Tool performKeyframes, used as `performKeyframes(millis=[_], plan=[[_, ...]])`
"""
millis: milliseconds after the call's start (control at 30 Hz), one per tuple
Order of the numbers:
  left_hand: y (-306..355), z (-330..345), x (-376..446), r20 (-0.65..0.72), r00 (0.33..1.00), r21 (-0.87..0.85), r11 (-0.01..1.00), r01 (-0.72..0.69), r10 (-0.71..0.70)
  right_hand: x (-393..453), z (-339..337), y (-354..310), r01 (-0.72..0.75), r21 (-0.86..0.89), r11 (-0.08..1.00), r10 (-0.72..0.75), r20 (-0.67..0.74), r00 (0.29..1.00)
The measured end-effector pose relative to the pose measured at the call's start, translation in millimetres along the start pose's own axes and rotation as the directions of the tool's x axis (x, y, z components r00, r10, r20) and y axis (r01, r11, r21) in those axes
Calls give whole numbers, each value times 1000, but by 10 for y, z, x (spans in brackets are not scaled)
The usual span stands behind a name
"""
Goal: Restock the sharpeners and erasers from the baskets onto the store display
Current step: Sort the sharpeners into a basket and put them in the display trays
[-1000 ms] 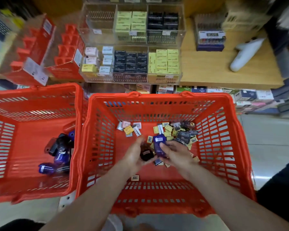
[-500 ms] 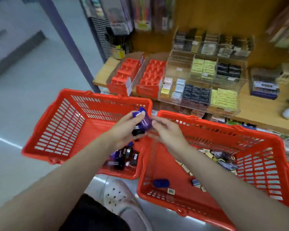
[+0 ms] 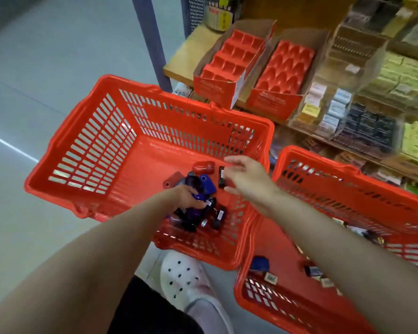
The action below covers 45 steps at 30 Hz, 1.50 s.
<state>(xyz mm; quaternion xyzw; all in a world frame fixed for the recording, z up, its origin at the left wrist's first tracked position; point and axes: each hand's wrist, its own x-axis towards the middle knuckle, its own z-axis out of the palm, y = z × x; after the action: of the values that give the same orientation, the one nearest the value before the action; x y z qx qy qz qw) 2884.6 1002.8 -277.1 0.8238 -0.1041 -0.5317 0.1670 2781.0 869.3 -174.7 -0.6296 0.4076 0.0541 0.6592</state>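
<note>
Two red baskets stand on the floor below the shelf. The left basket (image 3: 87, 131) holds a pile of purple and black sharpeners (image 3: 193, 218), plus a red sharpener (image 3: 203, 167). My left hand (image 3: 184, 194) is down on this pile, its fingers curled over a purple sharpener (image 3: 198, 196). Over the same basket's right side hovers my right hand (image 3: 249, 179), fingers spread; a black sharpener (image 3: 221, 177) is just off its fingertips. The right basket (image 3: 348, 172) holds small boxed erasers (image 3: 270, 277) and a blue sharpener (image 3: 260, 263).
Two red display trays (image 3: 232, 56) (image 3: 282, 68) with bare slots stand on the wooden shelf. A clear acrylic case (image 3: 372, 121) to their right holds stacked eraser boxes. A grey post (image 3: 150, 39) rises behind the left basket. My white shoe (image 3: 186, 278) is between the baskets.
Both hands left the right basket with sharpeners and moved over the left one. My left hand dropped into the pile. My right hand has opened. The view swung left.
</note>
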Motion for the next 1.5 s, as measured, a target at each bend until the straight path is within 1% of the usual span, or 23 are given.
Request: performKeyframes(millis=[100,200,267,333,400,467,500,567,633,667,733,800,900,933,1033,1100,1133,1167,1233,1300,1333,1400,1500], plan=[[-70,135,137,40,999,19,1000,-20,20,64,5,-63,-103,-27,994,105,65,992],[-151,50,104,22,998,60,996,-63,61,-17,-65,-152,-122,-15,992,123,114,986],[-51,-81,-52,-4,995,201,975,-95,98,-143,-229,-196,-90,94,992,79,111,991],[186,-201,-291,-112,969,343,924,-169,219,-319,-484,-169,-37,173,984,27,59,998],[548,-202,-605,-248,888,257,910,-324,386,-541,-828,-34,-5,173,985,10,-24,1000],[953,-15,-966,-291,770,107,820,-563,567,-759,-1196,252,-62,153,986,79,-104,991],[1154,151,-1145,-245,723,52,753,-656,646,-841,-1380,465,-116,140,983,136,-148,980],[1466,613,-1359,-36,672,34,673,-739,740,-966,-1724,918,-222,99,970,239,-216,947],[1605,1161,-1259,201,700,157,683,-713,685,-1021,-1996,1358,-317,78,945,326,-262,908],[1600,1420,-1114,282,747,278,694,-664,601,-1050,-2101,1525,-355,72,932,361,-275,891],[1416,1822,-748,316,862,549,665,-507,397,-1092,-2269,1791,-405,84,910,412,-279,867],[1149,2052,-475,309,920,747,537,-392,242,-1128,-2396,1953,-423,76,903,428,-248,869],[794,2264,-178,343,915,856,331,-397,210,-1095,-2541,2107,-397,54,916,399,-210,893],[721,2301,-105,359,911,864,297,-407,206,-1052,-2585,2190,-372,15,928,365,-235,901],[625,2345,31,412,896,862,249,-442,165,-961,-2668,2443,-326,-276,904,245,-289,925],[611,2337,72,411,893,839,308,-449,183,-962,-2704,2551,-321,-356,877,200,-336,920],[609,2328,92,388,895,805,392,-446,222,-962,-2719,2588,-304,-391,869,144,-389,910],[636,2313,104,329,904,737,525,-426,273,-955,-2742,2615,-271,-433,860,55,-448,892],[792,2290,81,136,931,498,789,-359,338,-885,-2823,2664,-232,-462,856,-45,-513,857],[1012,2301,40,-5,963,180,947,-266,271,-741,-2911,2705,-275,-452,849,41,-462,886],[1115,2303,21,-25,975,31,975,-222,223,-658,-2915,2703,-322,-472,820,119,-410,904],[1262,2293,-3,-12,984,-106,979,-175,175,-509,-2814,2731,-375,-558,741,208,-341,917],[1345,2250,21,-23,976,-38,975,-219,218,-435,-2465,2720,-276,-635,721,107,-291,951]])
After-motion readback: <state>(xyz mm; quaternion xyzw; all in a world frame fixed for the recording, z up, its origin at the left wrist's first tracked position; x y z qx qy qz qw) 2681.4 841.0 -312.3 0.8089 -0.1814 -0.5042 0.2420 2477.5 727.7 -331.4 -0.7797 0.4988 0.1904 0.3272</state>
